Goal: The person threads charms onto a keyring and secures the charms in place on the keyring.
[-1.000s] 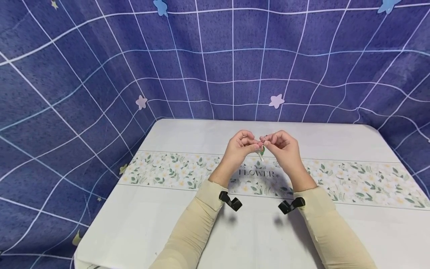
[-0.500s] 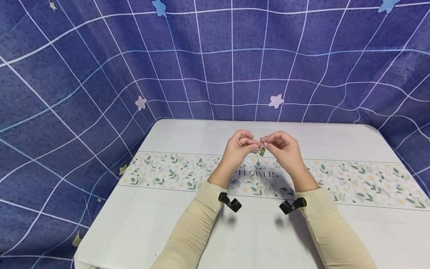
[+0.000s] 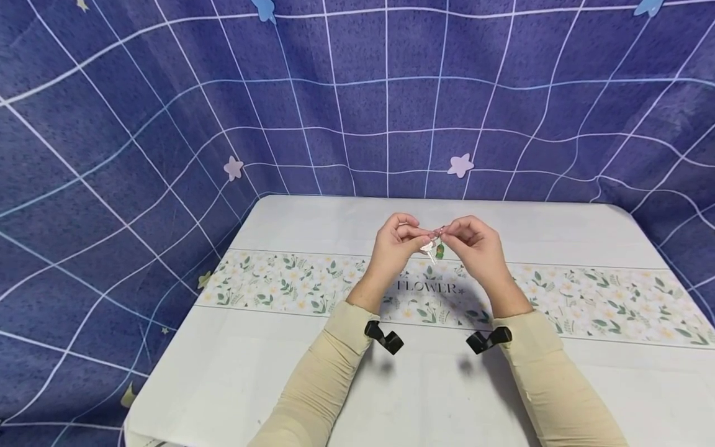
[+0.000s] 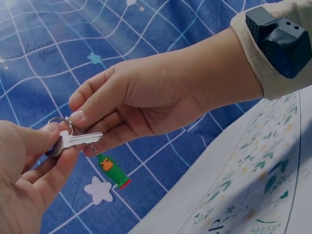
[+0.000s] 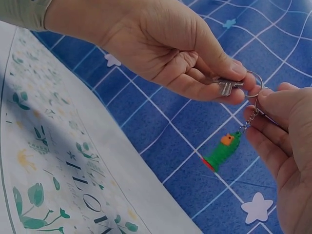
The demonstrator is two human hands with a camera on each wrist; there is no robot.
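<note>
Both hands are raised over the table, fingertips close together. My left hand [image 3: 395, 248] pinches the head of a silver key [image 4: 83, 139] between thumb and index finger. The key's toothed blade points toward my right hand in the left wrist view. My right hand [image 3: 476, 247] pinches a thin metal key ring [image 5: 261, 79], its thumb pressed on the ring. The key's head lies at the ring, partly covered by my left fingertips. From the ring hangs a short chain [image 5: 251, 117] with a green keychain charm [image 5: 223, 153], which has an orange face and a red base.
A white table [image 3: 268, 366] lies below, crossed by a flower-patterned band [image 3: 301, 282] with lettering. Behind it and to the left hangs a blue gridded curtain [image 3: 357, 105] with stars. Black camera mounts [image 3: 385, 338] sit at both cuffs.
The key has turned and shows more of its flat side beyond the left fingertips. The green charm has come into fuller view, hanging below the right fingertips. Both hands have barely moved.
</note>
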